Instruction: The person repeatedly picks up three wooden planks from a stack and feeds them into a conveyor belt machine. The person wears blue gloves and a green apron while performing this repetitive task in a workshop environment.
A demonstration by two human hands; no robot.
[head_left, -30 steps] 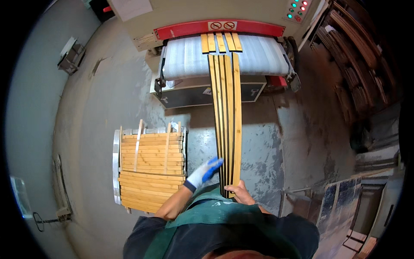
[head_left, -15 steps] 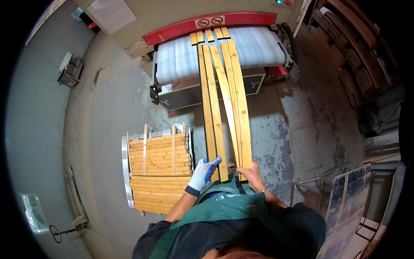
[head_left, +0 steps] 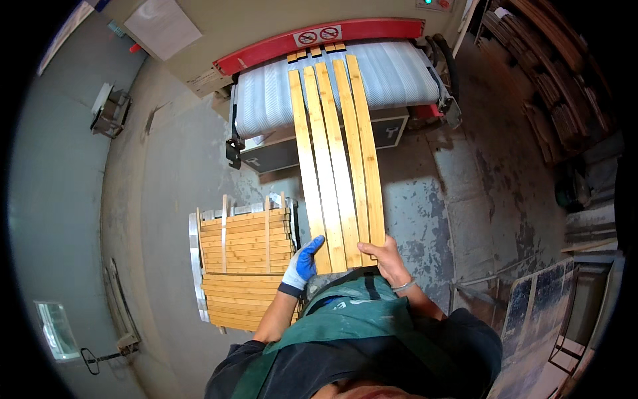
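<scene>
Strips [head_left: 337,156], five side by side, stretch from the worker to over the belt [head_left: 266,100], past its near edge. Gloved left hand [head_left: 303,265] clamps their near ends at left, bare right hand [head_left: 387,257] at right. More ends [head_left: 316,51] show at the belt's far edge, by the red bar [head_left: 266,53].

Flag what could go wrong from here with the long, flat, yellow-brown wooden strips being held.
The strips bridge open space before the pale ridged conveyor belt, so a slip by the blue-and-white gloved left hand or bare right hand might drop their near ends. The right hand has no glove, so a splinter seems possible.
</scene>
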